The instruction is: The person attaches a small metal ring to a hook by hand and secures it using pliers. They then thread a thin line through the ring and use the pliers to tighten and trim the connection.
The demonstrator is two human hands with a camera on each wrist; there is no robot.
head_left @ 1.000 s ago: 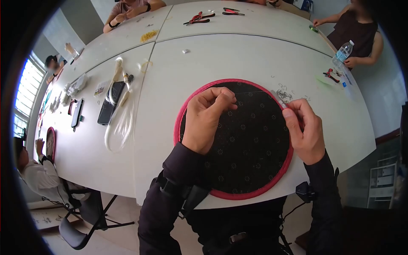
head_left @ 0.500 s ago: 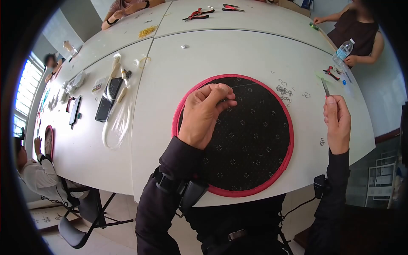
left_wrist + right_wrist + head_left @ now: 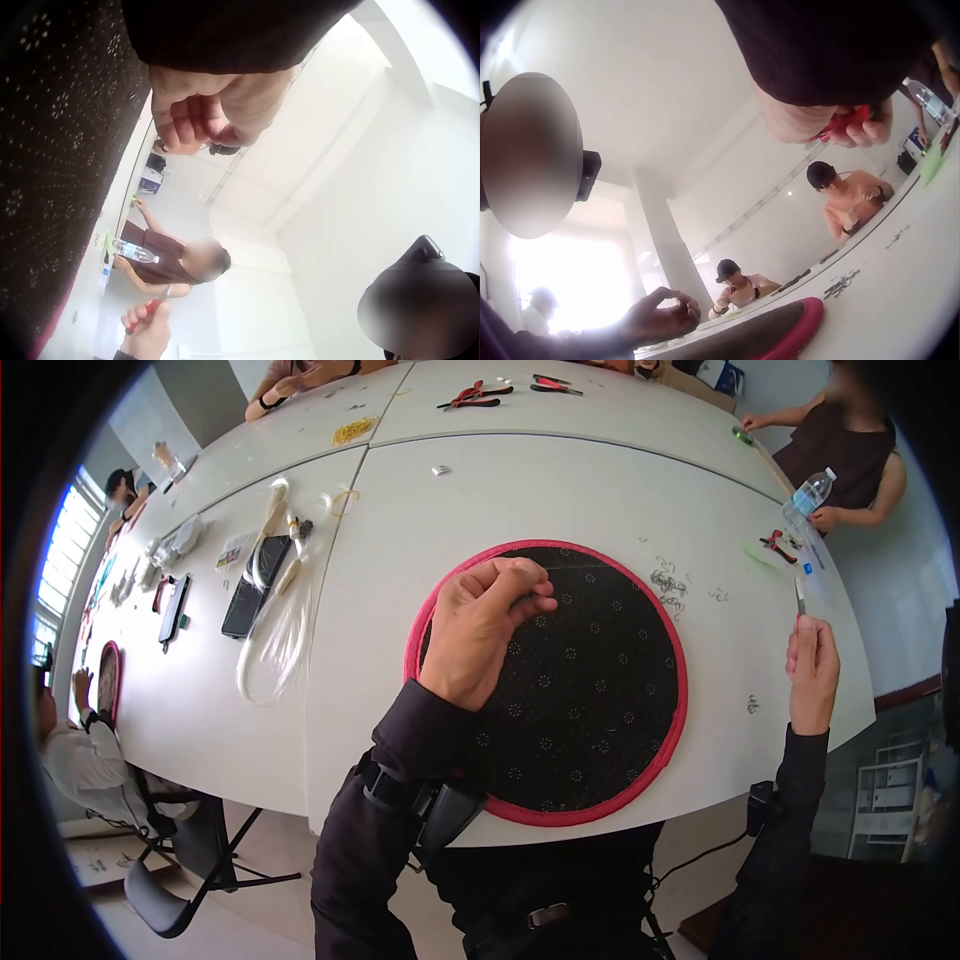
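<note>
Over the upper left of a round black mat (image 3: 570, 690) with a red rim, my left hand (image 3: 480, 625) pinches a thin clear line (image 3: 580, 567) between thumb and fingertips. The line runs faintly to the right above the mat. My right hand (image 3: 812, 670) is well out to the right, near the table's edge. It grips a small tool (image 3: 800, 595) with a slim metal tip pointing away from me. In the left wrist view the tool's handle (image 3: 142, 321) shows red, with the fingers wrapped round it. Small wire hooks (image 3: 668, 582) lie heaped just beyond the mat's upper right rim.
Left of the mat lie a hank of pale strands (image 3: 275, 645) and a dark phone-like slab (image 3: 250, 600). Pliers (image 3: 778, 547) and a water bottle (image 3: 810, 495) are at the far right; more pliers (image 3: 475, 397) lie at the back. Other people sit around the table.
My right hand has moved from the mat's right rim out to the right with the tool, then slightly nearer me. My left hand keeps its pinch and has hardly moved.
</note>
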